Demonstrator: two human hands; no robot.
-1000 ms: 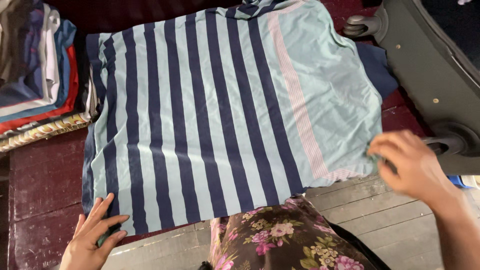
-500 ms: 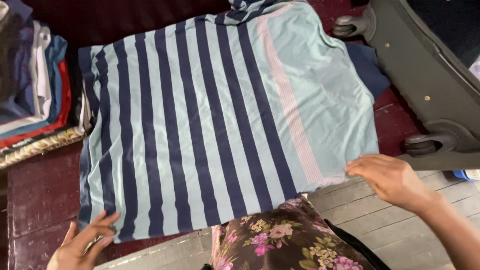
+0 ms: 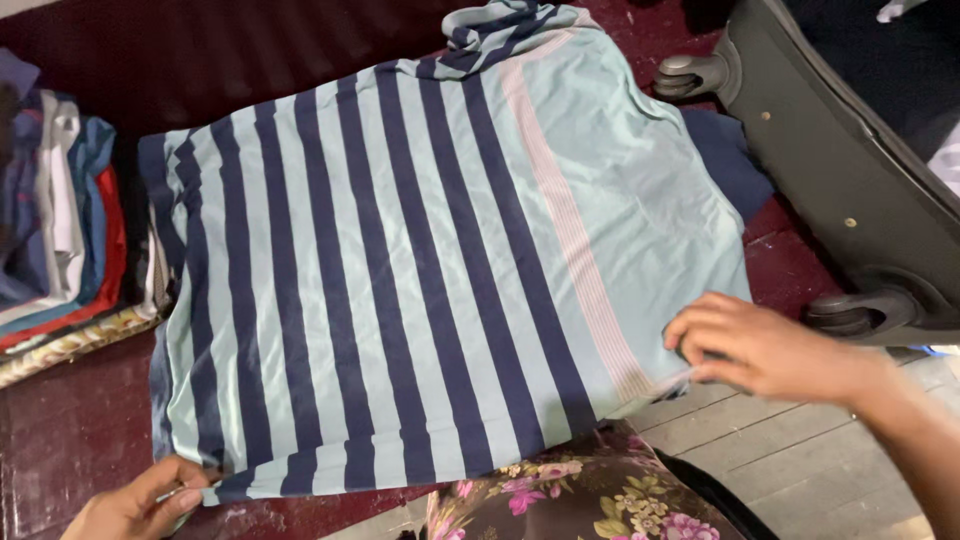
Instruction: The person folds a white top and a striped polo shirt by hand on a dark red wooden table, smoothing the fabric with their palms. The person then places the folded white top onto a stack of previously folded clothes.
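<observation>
Both hands have closed in on the striped shirt [image 3: 420, 270], spread flat on the dark red floor [image 3: 70, 430]: left hand [image 3: 135, 505] pinches its near-left corner, right hand [image 3: 760, 350] grips its near-right hem.

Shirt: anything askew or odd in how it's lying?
Mostly flat. The shirt has its collar end bunched at the far edge, and a navy sleeve sticks out toward the suitcase. Both hands, left and right, pinch the near hem corners.
</observation>
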